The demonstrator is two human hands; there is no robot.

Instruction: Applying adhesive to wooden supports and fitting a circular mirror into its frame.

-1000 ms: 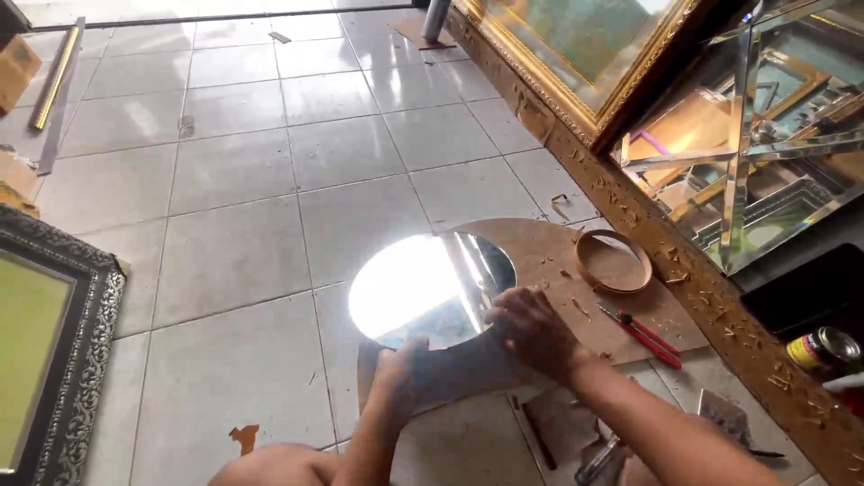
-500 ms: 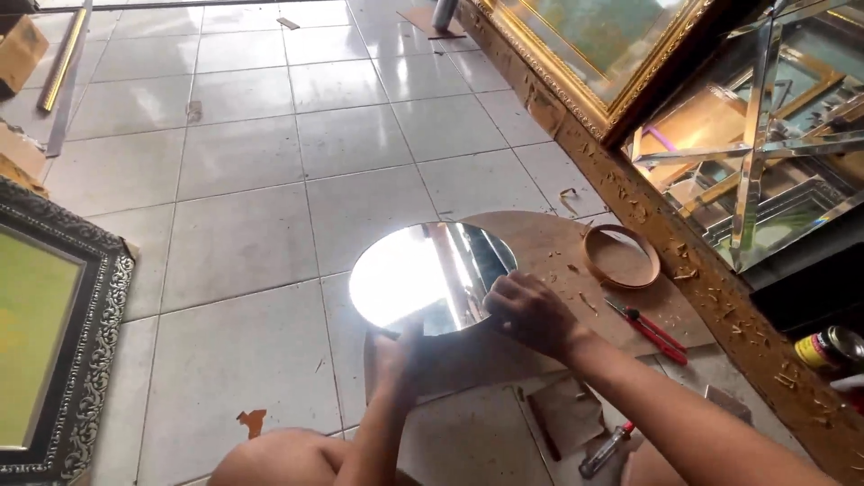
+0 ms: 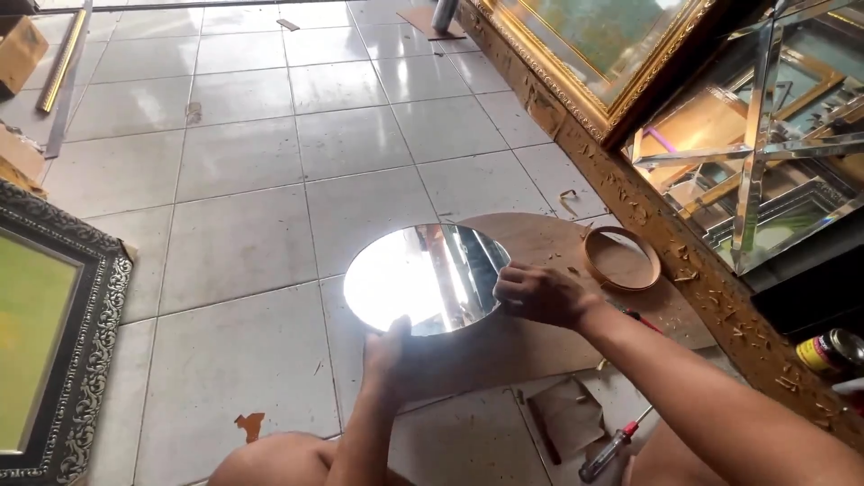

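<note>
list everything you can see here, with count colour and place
round mirror: 1, silver, on the board, both hands at its near rim
board: 1, brown, on the floor under the mirror
ring: 1, brown, on the board, right of the mirror
screwdriver: 1, red handle, floor, bottom right
gold frame: 1, gold, leaning top right
black frame: 1, black, ornate, left edge
can: 1, yellow and red, far right
floor: white tiles
left hand: on the mirror's near edge
right hand: on the mirror's right edge
</note>
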